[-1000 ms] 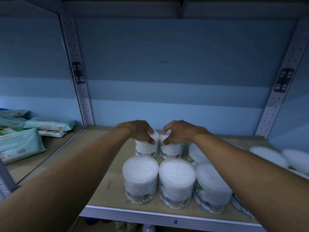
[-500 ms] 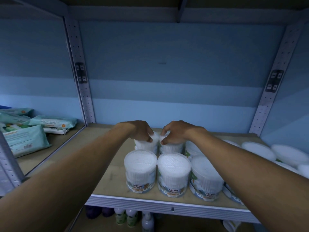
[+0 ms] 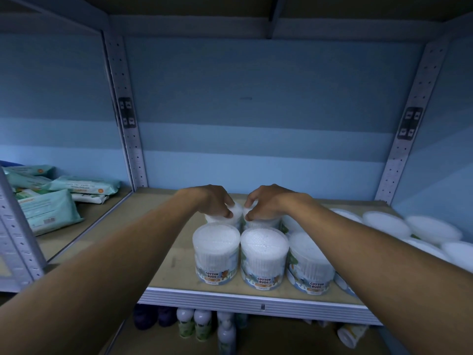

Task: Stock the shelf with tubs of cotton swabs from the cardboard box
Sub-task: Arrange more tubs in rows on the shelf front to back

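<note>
On the shelf [image 3: 163, 265], hands grip two back-row tubs: left hand [image 3: 215, 201], right hand [image 3: 266, 201].

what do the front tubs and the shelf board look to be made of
Front tubs: clear glossy plastic, probably; white swabs show through the wall and lid, above a printed label band. Shelf board: matte tan wood or chipboard by its look, with a pale ribbed front edge, seemingly metal.

front left tub [image 3: 216, 254]: "COTTON BUDS" | middle tub [image 3: 264, 260]: "COTTON BUDS" | right tub [image 3: 311, 265]: "COTTON BUDS"
</note>
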